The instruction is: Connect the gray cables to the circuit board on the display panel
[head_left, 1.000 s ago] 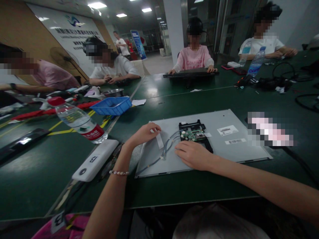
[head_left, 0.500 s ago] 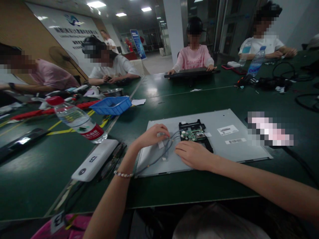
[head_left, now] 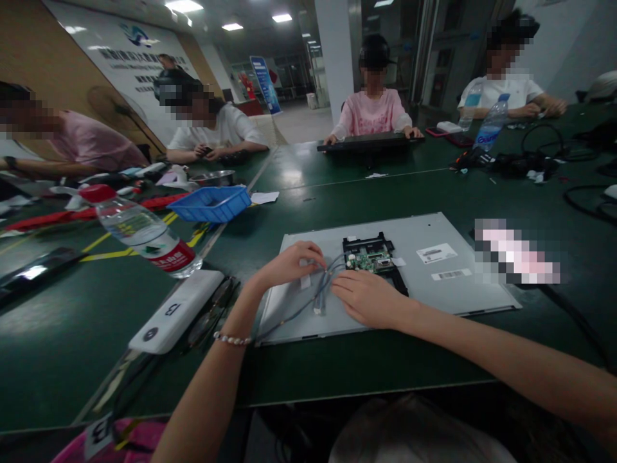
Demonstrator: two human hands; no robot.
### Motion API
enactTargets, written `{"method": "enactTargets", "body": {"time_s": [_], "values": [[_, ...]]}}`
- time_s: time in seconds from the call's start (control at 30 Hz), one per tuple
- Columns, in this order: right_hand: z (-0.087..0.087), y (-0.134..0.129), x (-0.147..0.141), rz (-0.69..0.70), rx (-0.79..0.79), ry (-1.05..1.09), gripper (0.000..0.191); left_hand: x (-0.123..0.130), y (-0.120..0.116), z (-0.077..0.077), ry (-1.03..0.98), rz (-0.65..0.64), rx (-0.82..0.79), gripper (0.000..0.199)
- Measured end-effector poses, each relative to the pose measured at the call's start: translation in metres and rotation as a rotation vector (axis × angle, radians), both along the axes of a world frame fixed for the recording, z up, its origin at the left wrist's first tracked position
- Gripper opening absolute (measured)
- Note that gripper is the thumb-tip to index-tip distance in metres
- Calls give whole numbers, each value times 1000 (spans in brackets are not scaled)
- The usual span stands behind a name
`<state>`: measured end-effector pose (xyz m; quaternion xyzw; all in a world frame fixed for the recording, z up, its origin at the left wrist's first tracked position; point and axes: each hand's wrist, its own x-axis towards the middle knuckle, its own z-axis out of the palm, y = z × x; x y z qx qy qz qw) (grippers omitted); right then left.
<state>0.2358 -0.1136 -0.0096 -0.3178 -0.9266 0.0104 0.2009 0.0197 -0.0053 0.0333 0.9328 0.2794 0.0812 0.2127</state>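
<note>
Panel (head_left: 434,296) lying flat at the centre of the frame, with its board (head_left: 366,260) uppermost, an arrangement that presumably keeps the cables (head_left: 319,290) within reach. The left hand (head_left: 294,262) has its fingers curled at the cables; whether they are clamped on them cannot be told. The right hand (head_left: 373,299) lies over the board's near side, fingers together, probably as a steadying weight; any grip beneath is hidden. At left, a bottle (head_left: 149,238) stands just beyond a power bank (head_left: 178,312), with a blue basket (head_left: 226,207) farther back. The counter (head_left: 361,373) is dark green and glossy; people sit around it across the upper frame, beneath ceiling lights (head_left: 184,6).
</note>
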Motion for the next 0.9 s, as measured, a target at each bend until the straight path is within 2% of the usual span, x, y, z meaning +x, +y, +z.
{"method": "enactTargets", "body": {"time_s": [0.3,0.7,0.9], "values": [[4,2,3,-44,-45,-17,42,-1,1,0,-15,-27,-28,19],[2,8,-2,-78,-26,-18,41,-2,2,-3,-27,-10,-64,21],[2,10,-9,-146,-24,-10,42,-3,3,-3,-34,-22,-76,22]]}}
